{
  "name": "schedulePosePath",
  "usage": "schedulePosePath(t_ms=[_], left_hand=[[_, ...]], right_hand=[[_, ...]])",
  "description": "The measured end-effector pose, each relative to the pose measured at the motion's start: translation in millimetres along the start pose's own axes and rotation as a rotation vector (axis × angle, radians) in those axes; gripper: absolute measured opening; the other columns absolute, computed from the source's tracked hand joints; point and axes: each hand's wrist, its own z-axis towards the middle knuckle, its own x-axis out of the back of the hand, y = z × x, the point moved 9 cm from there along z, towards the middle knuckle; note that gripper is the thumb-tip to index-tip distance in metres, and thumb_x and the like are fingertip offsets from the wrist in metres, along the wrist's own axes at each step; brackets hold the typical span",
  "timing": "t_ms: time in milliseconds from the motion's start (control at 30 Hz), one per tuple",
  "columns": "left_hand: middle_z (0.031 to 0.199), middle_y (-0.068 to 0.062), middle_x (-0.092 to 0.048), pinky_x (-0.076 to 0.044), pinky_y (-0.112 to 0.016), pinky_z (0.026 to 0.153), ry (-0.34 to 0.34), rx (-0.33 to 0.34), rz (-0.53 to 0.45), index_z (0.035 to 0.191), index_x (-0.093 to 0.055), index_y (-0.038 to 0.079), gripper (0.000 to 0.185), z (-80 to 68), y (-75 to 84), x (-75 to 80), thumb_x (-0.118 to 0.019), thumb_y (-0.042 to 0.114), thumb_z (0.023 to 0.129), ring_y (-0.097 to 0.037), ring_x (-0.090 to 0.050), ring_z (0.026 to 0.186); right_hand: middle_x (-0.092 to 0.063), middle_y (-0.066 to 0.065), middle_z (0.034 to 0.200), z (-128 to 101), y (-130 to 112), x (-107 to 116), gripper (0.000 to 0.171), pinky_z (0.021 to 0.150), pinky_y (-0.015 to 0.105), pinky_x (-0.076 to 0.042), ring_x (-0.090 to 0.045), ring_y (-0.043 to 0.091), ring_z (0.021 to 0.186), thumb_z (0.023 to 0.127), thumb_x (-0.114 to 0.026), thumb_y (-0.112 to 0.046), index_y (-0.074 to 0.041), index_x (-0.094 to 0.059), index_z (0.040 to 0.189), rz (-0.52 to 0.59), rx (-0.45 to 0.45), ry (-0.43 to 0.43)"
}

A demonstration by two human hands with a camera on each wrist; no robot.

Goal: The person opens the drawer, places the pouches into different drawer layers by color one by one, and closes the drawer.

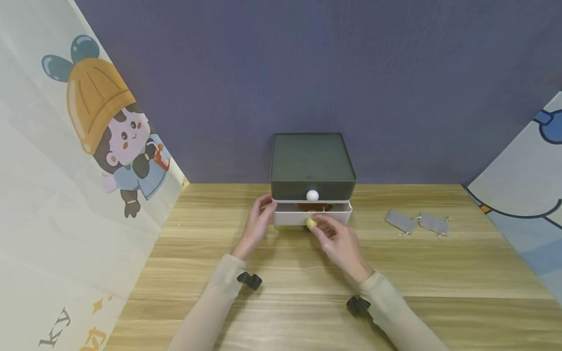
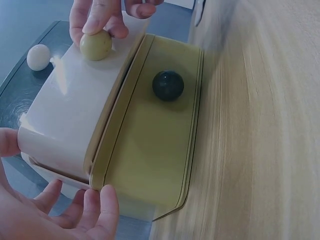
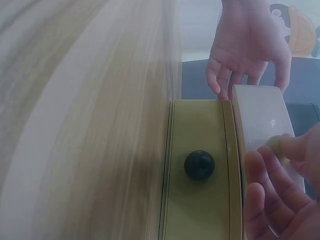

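Observation:
A small three-tier drawer box stands against the purple backdrop. Its white middle drawer is pulled partway out, and something brown inside it is too small to identify. My right hand pinches that drawer's yellow knob between thumb and fingers. At the box's left side, my left hand rests with relaxed fingers touching the edge of the drawers. Below lies the yellow-green bottom drawer with a dark green knob. A white knob sits on the dark green top drawer.
Two small grey drawstring pouches lie on the wooden table, right of the box. Cloths printed with cartoon figures hang on either side. Each wrist carries a small black camera.

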Motion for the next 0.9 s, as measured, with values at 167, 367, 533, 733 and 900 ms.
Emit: schedulePosePath(t_ms=[167,367,533,733,900], left_hand=[[0.155,-0.024,-0.053,-0.058,-0.044,0.099,-0.005,0.002,0.002,0.154,-0.046,0.001,0.054,-0.6,0.2,-0.2,-0.059,0.023,0.106,-0.041,-0.058,0.135],[0.154,-0.025,-0.053,-0.057,-0.038,0.094,0.002,0.003,0.005,0.153,-0.047,0.001,0.052,-0.1,0.1,-0.3,-0.058,0.023,0.107,-0.042,-0.059,0.134],[0.154,-0.024,-0.053,-0.056,-0.035,0.092,0.009,0.000,0.009,0.153,-0.048,0.000,0.051,1.0,-1.1,0.6,-0.058,0.022,0.108,-0.041,-0.058,0.133],[0.154,-0.025,-0.054,-0.057,-0.046,0.097,0.014,-0.004,0.015,0.152,-0.048,-0.001,0.050,-0.1,0.2,0.5,-0.057,0.023,0.109,-0.041,-0.058,0.132],[0.154,-0.024,-0.053,-0.056,-0.051,0.100,0.013,0.000,0.007,0.153,-0.048,0.000,0.051,-0.1,-0.4,-0.4,-0.056,0.024,0.109,-0.041,-0.058,0.133]], right_hand=[[-0.081,0.006,0.094,2,0,-1,0.030,0.067,0.023,-0.061,-0.073,0.014,0.074,0.092,-0.082,-0.007,-0.010,-0.077,0.121,-0.001,0.010,0.002],[-0.081,0.007,0.095,6,2,-1,0.029,0.068,0.023,-0.062,-0.073,0.015,0.076,0.092,-0.082,-0.007,-0.011,-0.077,0.121,0.008,0.000,0.003],[-0.081,0.007,0.097,9,4,-2,0.029,0.070,0.024,-0.062,-0.075,0.017,0.078,0.094,-0.081,-0.009,-0.010,-0.076,0.122,0.007,0.000,0.001],[-0.081,0.008,0.097,11,8,-3,0.029,0.068,0.023,-0.061,-0.075,0.019,0.076,0.095,-0.081,-0.011,-0.012,-0.076,0.123,0.013,-0.024,-0.005],[-0.081,0.010,0.096,12,12,-5,0.029,0.059,0.023,-0.058,-0.075,0.031,0.071,0.096,-0.080,-0.013,-0.014,-0.076,0.125,0.058,-0.057,-0.020]])
